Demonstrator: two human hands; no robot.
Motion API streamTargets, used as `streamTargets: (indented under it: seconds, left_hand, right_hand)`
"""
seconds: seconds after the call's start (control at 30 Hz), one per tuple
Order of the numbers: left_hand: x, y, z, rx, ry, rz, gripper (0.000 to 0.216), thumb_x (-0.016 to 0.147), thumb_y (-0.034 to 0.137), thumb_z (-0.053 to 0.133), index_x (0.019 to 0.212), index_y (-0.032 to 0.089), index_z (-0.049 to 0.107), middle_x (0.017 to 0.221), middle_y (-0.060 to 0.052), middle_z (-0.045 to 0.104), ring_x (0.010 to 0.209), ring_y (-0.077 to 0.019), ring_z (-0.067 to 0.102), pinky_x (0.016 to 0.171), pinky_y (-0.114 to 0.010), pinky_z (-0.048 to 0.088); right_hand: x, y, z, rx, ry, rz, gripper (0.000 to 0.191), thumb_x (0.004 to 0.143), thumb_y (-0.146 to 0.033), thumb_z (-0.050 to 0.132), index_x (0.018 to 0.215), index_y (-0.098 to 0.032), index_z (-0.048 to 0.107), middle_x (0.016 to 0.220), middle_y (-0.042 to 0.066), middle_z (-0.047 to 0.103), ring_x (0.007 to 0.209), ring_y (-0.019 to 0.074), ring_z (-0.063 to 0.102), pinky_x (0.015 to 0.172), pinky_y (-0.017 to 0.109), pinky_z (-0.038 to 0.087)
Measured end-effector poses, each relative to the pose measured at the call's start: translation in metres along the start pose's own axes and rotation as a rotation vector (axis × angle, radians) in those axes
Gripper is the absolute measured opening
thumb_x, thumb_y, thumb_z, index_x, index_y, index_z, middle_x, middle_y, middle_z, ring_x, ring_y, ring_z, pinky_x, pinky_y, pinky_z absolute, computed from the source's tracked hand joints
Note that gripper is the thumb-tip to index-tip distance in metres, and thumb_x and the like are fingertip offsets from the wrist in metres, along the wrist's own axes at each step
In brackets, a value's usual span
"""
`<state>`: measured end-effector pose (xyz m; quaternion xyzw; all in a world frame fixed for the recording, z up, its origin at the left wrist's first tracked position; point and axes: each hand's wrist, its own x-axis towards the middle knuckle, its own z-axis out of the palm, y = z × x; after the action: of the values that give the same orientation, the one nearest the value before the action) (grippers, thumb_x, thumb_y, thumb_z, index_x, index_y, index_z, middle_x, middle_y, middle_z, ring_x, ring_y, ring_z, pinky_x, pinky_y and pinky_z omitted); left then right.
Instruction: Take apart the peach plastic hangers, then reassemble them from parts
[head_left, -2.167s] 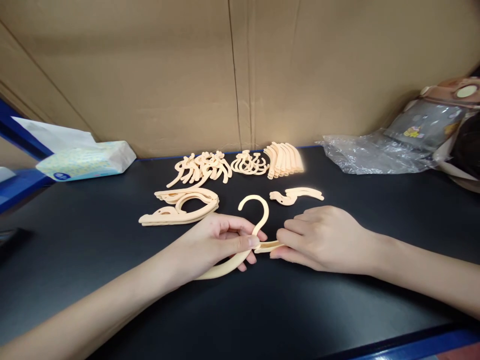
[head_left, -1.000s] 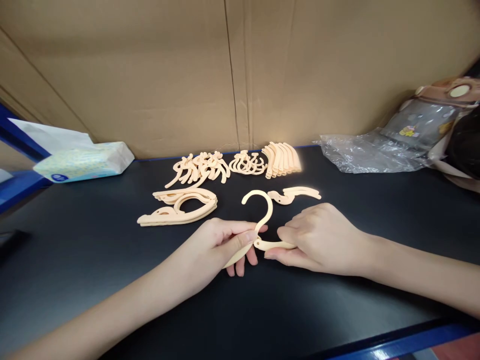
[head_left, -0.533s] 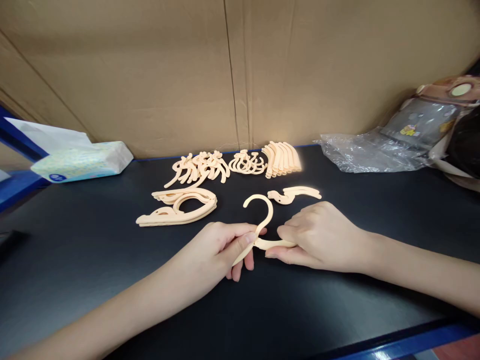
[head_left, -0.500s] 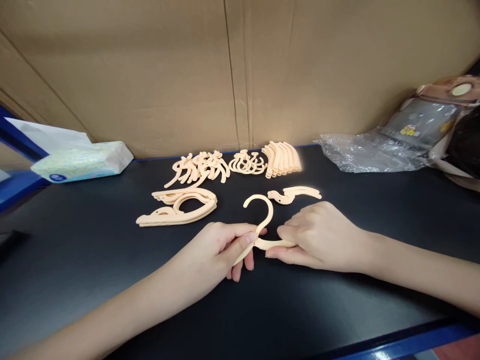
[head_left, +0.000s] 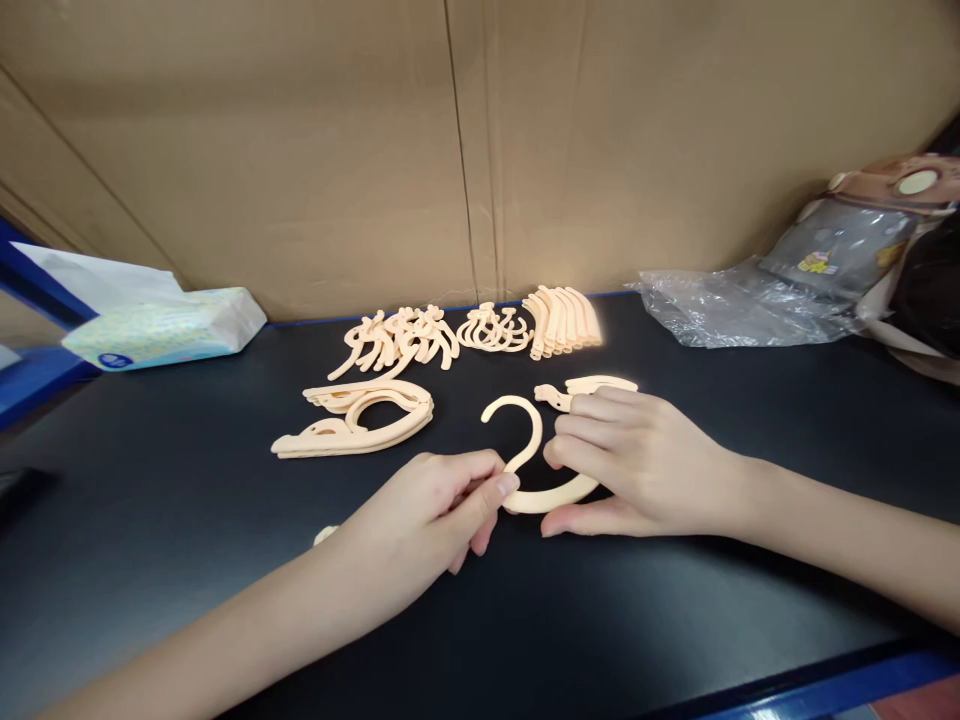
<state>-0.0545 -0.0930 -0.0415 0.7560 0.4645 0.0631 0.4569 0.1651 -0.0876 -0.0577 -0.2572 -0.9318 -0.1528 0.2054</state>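
A cream plastic hanger [head_left: 551, 498] with a curved hook is held low over the table in front of me. My left hand [head_left: 469, 510] pinches it at the base of the hook between thumb and fingers. My right hand [head_left: 630, 465] has its fingers curled loosely around the hanger's right arm, thumb below it. The hanger's left side is hidden behind my left hand; a small pale tip [head_left: 325, 535] shows beside that wrist. Behind my right hand, partly covered, lie loose hanger parts [head_left: 600, 383]. Folded hangers [head_left: 390, 437] are stacked to the left.
Along the back of the black table [head_left: 187, 460] lie piles of jointed hanger pieces [head_left: 397, 338], hooks [head_left: 495, 328] and curved arms [head_left: 564, 320]. A tissue pack [head_left: 169, 325] sits at the left. Clear plastic bag [head_left: 742, 305] and a bottle [head_left: 832, 240] are at the right, before a cardboard wall [head_left: 300, 150].
My right hand's fingers have loosened and spread on the hanger's arm, showing more of it. The hook has tilted slightly and moved a little left. A pale tip now shows by my left wrist.
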Motion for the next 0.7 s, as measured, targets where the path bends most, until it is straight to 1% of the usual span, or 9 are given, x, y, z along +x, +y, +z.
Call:
streamTargets:
  seconds: [0.07,0.13,0.3,0.4,0.53,0.63,0.7]
  left_hand:
    - [-0.001,0.001,0.0,0.057,0.01,0.016,0.043,0.095,0.046,0.036,0.062,0.019,0.045,0.049,0.006,0.044,0.044,-0.0082,0.042,0.047,-0.02,0.031]
    - [-0.002,0.002,-0.001,0.109,0.015,0.027,0.042,0.095,0.044,0.035,0.063,0.019,0.045,0.049,0.006,0.045,0.046,-0.0084,0.042,0.047,-0.02,0.031]
    - [-0.003,0.003,-0.001,0.144,0.012,0.024,0.039,0.096,0.042,0.033,0.066,0.019,0.044,0.052,0.007,0.046,0.048,-0.0082,0.043,0.048,-0.019,0.031]
    - [-0.001,0.0,-0.001,0.142,-0.01,0.005,0.039,0.095,0.047,0.033,0.069,0.02,0.043,0.054,0.007,0.042,0.048,-0.008,0.038,0.045,-0.02,0.028]
    - [0.002,-0.007,0.001,0.156,-0.011,0.022,0.045,0.089,0.058,0.041,0.067,0.02,0.038,0.055,0.008,0.029,0.048,-0.008,0.025,0.042,-0.022,0.018]
    - [0.002,-0.01,0.002,0.16,-0.005,0.04,0.047,0.088,0.061,0.042,0.067,0.019,0.036,0.056,0.008,0.028,0.05,-0.0079,0.024,0.042,-0.022,0.017]
    - [0.002,-0.01,0.002,0.161,-0.01,0.036,0.047,0.089,0.06,0.041,0.067,0.019,0.037,0.056,0.008,0.028,0.05,-0.0078,0.024,0.042,-0.022,0.018]
  right_hand:
    - [0.0,0.001,-0.001,0.004,0.005,-0.014,0.044,0.091,-0.055,0.045,0.075,-0.016,0.058,0.068,0.002,0.056,0.07,0.0166,0.049,0.066,0.029,0.036]
    - [0.001,0.001,-0.002,0.024,0.008,0.003,0.04,0.092,-0.051,0.047,0.08,-0.015,0.058,0.074,0.004,0.058,0.074,0.0174,0.051,0.068,0.03,0.038]
    - [-0.001,0.003,-0.001,0.064,0.031,0.024,0.038,0.091,-0.05,0.05,0.087,-0.014,0.059,0.086,0.008,0.062,0.081,0.0197,0.054,0.071,0.032,0.042]
    - [-0.002,0.004,0.0,0.087,0.051,0.041,0.037,0.089,-0.05,0.053,0.09,-0.013,0.059,0.091,0.01,0.062,0.083,0.0198,0.054,0.071,0.031,0.044]
    - [-0.003,0.003,0.0,0.11,0.061,0.074,0.038,0.089,-0.05,0.053,0.091,-0.013,0.059,0.095,0.01,0.061,0.084,0.0193,0.054,0.069,0.03,0.045]
    - [-0.004,0.004,0.0,0.071,0.077,0.093,0.039,0.087,-0.053,0.054,0.092,-0.014,0.06,0.095,0.01,0.062,0.084,0.0192,0.054,0.068,0.03,0.045]
    - [-0.003,0.004,0.0,0.028,0.102,0.095,0.04,0.086,-0.053,0.056,0.093,-0.014,0.061,0.096,0.01,0.062,0.085,0.0196,0.054,0.071,0.031,0.046]
